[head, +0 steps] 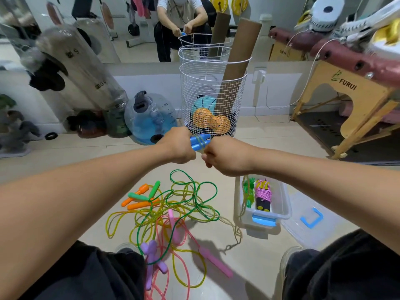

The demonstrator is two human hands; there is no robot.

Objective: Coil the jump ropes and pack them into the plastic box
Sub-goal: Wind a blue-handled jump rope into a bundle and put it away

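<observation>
Near the middle of the view, held up in front of a white wire basket (213,100), a pair of blue jump rope handles (200,141) lies side by side with pale yellowish cord wound round them. Below on the floor (259,252) sprawls a loose tangle of jump ropes (173,211): green, yellow and pink cords with orange handles (138,202) at the far left of the heap, one green handle (154,189) beside them, pink handles (214,262) and purple handles (151,256) nearer the knees. To the right stands the clear plastic box (283,204) with a blue latch; inside it lie a rope bundled in pink cord (262,193) with black handle ends, and a green rope (249,189) beside it on the left. A thin tan cord (234,232) trails from the box across the floor. The clear lid (311,224) with a blue clip lies just right of the box. On the wooden leg panel of a massage table (350,92) at far right the word "FURUI" reads clearly. The left hand (180,146) is curled tight round the blue handles; the right hand (220,158), also fisted, sits just beside them, and what it pinches I cannot tell.
</observation>
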